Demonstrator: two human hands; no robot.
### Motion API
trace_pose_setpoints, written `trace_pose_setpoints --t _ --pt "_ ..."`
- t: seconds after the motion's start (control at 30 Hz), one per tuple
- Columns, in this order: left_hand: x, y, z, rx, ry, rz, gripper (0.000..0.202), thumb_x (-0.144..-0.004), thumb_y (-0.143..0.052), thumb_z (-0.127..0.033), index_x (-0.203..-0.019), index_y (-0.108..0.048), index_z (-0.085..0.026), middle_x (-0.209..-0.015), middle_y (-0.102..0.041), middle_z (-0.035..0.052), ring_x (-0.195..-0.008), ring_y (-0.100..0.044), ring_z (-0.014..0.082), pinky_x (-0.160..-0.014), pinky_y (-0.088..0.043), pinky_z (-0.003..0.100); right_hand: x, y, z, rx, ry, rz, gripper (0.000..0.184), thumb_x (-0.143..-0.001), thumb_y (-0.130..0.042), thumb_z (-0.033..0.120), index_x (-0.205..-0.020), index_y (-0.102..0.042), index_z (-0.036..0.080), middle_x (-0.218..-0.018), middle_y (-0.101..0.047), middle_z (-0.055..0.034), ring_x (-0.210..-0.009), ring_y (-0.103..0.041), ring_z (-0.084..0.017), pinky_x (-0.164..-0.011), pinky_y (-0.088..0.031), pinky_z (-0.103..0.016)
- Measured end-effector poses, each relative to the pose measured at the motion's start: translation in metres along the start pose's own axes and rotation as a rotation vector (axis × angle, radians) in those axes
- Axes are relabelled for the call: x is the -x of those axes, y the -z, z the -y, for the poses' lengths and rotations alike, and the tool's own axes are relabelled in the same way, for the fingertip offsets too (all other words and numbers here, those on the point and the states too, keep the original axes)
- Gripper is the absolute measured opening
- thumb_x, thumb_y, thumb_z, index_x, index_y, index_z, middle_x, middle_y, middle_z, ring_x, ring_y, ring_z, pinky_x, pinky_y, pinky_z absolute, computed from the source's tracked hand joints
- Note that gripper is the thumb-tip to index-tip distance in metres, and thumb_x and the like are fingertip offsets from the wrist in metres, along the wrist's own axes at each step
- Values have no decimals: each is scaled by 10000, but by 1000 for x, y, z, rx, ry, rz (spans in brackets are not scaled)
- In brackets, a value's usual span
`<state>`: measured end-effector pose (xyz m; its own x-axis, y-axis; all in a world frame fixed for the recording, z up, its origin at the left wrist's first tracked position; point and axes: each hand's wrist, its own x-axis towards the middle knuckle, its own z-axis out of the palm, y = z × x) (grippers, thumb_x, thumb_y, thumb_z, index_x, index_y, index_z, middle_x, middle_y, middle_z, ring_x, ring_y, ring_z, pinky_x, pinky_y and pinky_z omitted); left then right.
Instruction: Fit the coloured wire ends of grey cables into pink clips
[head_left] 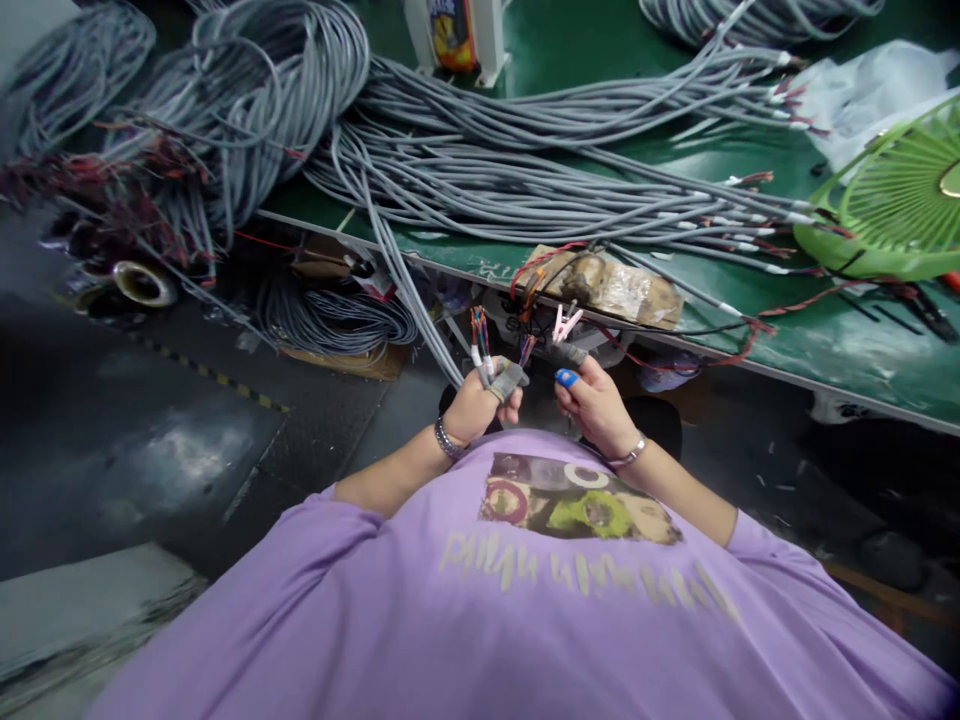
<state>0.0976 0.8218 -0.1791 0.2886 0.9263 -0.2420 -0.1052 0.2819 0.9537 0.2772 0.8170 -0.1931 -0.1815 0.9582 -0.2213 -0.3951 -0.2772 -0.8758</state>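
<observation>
My left hand [480, 400], with grey wrapping on a finger, is closed around several grey cables [420, 300]. Their ends point up out of the grip, with white bands [480, 358] and bare multicoloured wires [480, 325]. Facing it, a short gap to the right, is my right hand [596, 402]. Its fingers are curled in, with a blue cover on the thumb and grey wrapping on the index finger; what they pinch, if anything, is too small to tell. A pink clip [566, 323] shows just beyond those fingertips, and I cannot tell whether they touch it.
Long bundles of grey cable [525, 190] lie across the green table [840, 350]. Coils [277, 90] hang over its left edge. A taped block [607, 285] sits at the near edge. At the right are a green fan [892, 190], a plastic bag [870, 90] and pliers [926, 310].
</observation>
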Motion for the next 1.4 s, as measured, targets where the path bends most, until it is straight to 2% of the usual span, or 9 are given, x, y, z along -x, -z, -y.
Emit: trace_pose_setpoints --t 0.1,0.23,0.33,0.5,0.63,0.8,1.1,1.27,1.4 --pt "-3 0 2 9 -9 -11 462 -754 -712 -582 -829 -531 -163 -521 -527 -77 -360 -480 53 -358 -309 168 -2 0 -1 -10 -11 -60 375 -780 -697 395 -1079 -554 219 -478 -345 123 -420 -257 -64 -425 -278 -204" --pt "-8 3 0 -5 9 23 482 -606 -850 -495 -751 -541 -155 -451 -464 -94 -326 -392 38 -351 -249 182 -2 -3 0 -52 -187 102 454 -750 -755 443 -1095 -567 215 -502 -374 120 -423 -236 -49 -433 -309 -199" --pt "-9 6 -2 -52 39 106 460 -604 -849 -499 -693 -579 -137 -435 -492 -58 -337 -405 48 -363 -265 192 -1 -5 1 -58 -270 189 445 -720 -793 456 -1032 -589 213 -599 -482 83 -466 -328 -45 -469 -372 -204" --pt "-3 9 -11 -118 32 140 454 -636 -826 -531 -673 -643 -117 -461 -542 -19 -354 -427 50 -386 -314 188 0 -10 1 -26 -283 239 404 -728 -785 385 -1064 -627 224 -716 -569 35 -614 -511 -91 -585 -495 -242" --pt "5 7 -22 -129 8 157 440 -618 -846 -509 -724 -686 -114 -461 -537 -20 -371 -442 59 -394 -350 188 2 -15 2 -56 -301 344 433 -770 -746 390 -1155 -623 235 -967 -674 -42 -872 -644 -180 -768 -553 -330" --pt "12 4 -30 -165 -65 180 424 -651 -836 -491 -803 -714 -114 -491 -557 -9 -406 -485 79 -427 -407 202 5 -24 5 -138 -259 497 426 -812 -719 404 -1194 -615 248 -994 -681 -37 -835 -668 -178 -859 -549 -398" --pt "8 0 -32 -125 -215 297 390 -615 -870 -453 -764 -693 -140 -537 -558 -19 -401 -469 66 -409 -415 200 5 -29 7 -6 -54 376 466 -746 -768 313 -1174 -601 237 -1169 -654 -46 -1075 -621 -208 -957 -518 -358" --pt "2 -3 -23 -71 -88 292 468 -600 -871 -469 -874 -691 -135 -620 -606 -17 -387 -490 54 -372 -392 174 2 -25 4 133 5 287 366 -738 -759 282 -1069 -615 215 -1028 -674 -17 -901 -626 -169 -853 -530 -323" --pt "-5 -4 -12 -3 48 227 530 -598 -850 -528 -867 -637 -124 -501 -558 -47 -345 -474 52 -355 -343 149 -4 -17 2 367 56 141 258 -729 -755 311 -914 -625 186 -902 -668 -12 -788 -583 -144 -768 -506 -294"
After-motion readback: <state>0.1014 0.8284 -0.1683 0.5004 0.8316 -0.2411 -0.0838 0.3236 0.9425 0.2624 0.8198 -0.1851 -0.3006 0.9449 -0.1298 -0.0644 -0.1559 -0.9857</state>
